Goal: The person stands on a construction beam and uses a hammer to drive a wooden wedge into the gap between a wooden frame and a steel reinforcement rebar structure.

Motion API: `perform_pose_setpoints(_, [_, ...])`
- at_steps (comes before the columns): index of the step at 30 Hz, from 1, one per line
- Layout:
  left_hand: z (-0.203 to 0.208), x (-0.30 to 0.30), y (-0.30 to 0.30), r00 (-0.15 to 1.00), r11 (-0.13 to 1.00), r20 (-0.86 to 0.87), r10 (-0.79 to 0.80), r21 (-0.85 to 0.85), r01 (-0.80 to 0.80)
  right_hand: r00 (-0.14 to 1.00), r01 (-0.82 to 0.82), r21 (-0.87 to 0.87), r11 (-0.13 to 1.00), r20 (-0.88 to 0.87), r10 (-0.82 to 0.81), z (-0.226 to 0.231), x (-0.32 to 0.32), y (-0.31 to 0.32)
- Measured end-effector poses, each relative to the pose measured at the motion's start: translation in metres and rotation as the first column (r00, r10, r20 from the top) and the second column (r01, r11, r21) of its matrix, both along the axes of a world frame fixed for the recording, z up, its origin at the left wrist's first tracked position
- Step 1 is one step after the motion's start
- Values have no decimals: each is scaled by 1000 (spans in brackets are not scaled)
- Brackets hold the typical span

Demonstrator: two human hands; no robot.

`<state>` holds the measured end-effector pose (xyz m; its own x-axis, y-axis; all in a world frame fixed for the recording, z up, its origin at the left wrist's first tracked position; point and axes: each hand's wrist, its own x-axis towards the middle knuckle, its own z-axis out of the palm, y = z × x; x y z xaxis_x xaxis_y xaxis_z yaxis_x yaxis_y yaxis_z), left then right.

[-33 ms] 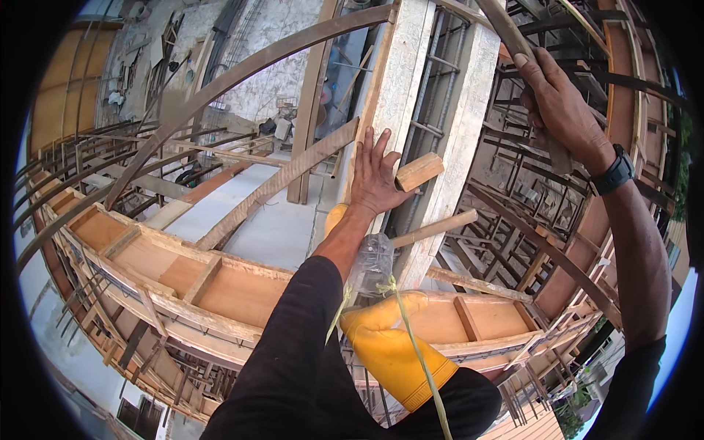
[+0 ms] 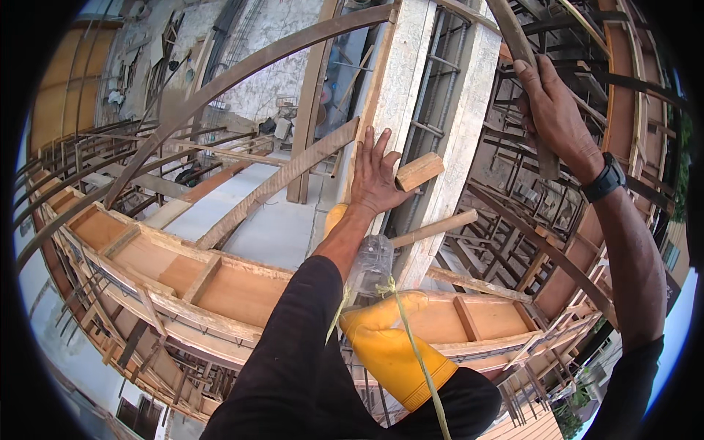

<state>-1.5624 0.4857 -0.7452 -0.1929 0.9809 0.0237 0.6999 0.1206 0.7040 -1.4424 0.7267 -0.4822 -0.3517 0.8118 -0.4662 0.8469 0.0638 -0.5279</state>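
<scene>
My left hand (image 2: 376,174) lies flat with its fingers spread on the left board (image 2: 400,81) of a beam form. Beside its thumb, a short wooden block (image 2: 420,172) lies over the gap between the form's boards. Steel reinforcing bars (image 2: 433,95) run inside that gap. Up at the right, my right hand (image 2: 557,121) is closed round a long wooden batten (image 2: 513,33), which slants from the top edge down past my palm. Below the left hand hangs a clear plastic bag (image 2: 372,257) on a yellow-green string (image 2: 419,352). A wooden stick (image 2: 436,227) crosses the form behind the bag.
My yellow boot (image 2: 389,345) rests near a curved plywood trough (image 2: 235,290). A long dark plank (image 2: 242,70) and a rough plank (image 2: 282,183) slant across at left. Far below, floor and timber props (image 2: 513,161) show through gaps. The right board (image 2: 469,110) bounds the form.
My right hand has shifted slightly downward with the batten, whose lower end is a little further left. The left hand stays in place.
</scene>
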Motion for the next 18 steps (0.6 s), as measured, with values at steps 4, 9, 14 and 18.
perform_pose_setpoints(4, [-2,3,-3,1000,1000,12,-24,-9,24,720,-607,-163,778,300,625,-61,92,-18])
perform_pose_setpoints(9, [0,4,-3,1000,1000,18,-10,20,10,814,-158,-558,815,393,427,13,12,20])
perform_pose_setpoints(14, [6,1,-3,1000,999,4,-7,-39,7,991,-23,-78,997,133,33,-17,16,-17])
perform_pose_setpoints(18, [1,-1,3,1000,1000,24,-17,16,17,731,-293,-618,730,346,587,-21,45,-19])
